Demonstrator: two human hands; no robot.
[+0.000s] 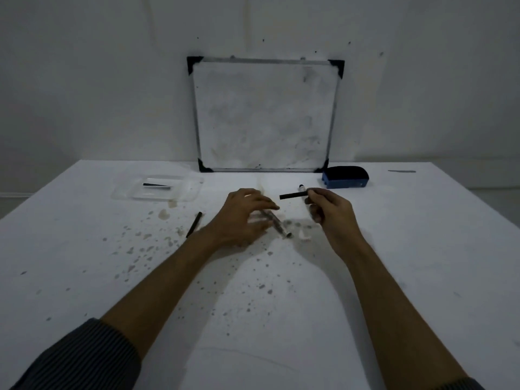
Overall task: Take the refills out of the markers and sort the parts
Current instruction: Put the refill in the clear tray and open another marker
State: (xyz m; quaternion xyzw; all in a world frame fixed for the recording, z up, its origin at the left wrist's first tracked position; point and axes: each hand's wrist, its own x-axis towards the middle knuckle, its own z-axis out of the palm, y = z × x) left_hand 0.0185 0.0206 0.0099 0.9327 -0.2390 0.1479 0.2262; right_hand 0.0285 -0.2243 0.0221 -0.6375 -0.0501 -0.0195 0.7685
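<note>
My right hand (327,209) pinches one end of a black refill stick (294,195), which points left above the table. My left hand (244,215) hovers with relaxed, spread fingers over a pale marker barrel (277,225) lying on the table; I cannot tell if it touches it. A second black refill (194,224) lies loose to the left of my left wrist. A clear plastic tray (157,190) at the back left holds one dark stick (157,185). A small marker piece (301,188) stands behind the held refill.
A whiteboard (264,114) leans against the wall at the back. A blue and black eraser (345,177) sits to its right. Ink stains speckle the white table (84,263). A thin grey object (401,171) lies at the far right.
</note>
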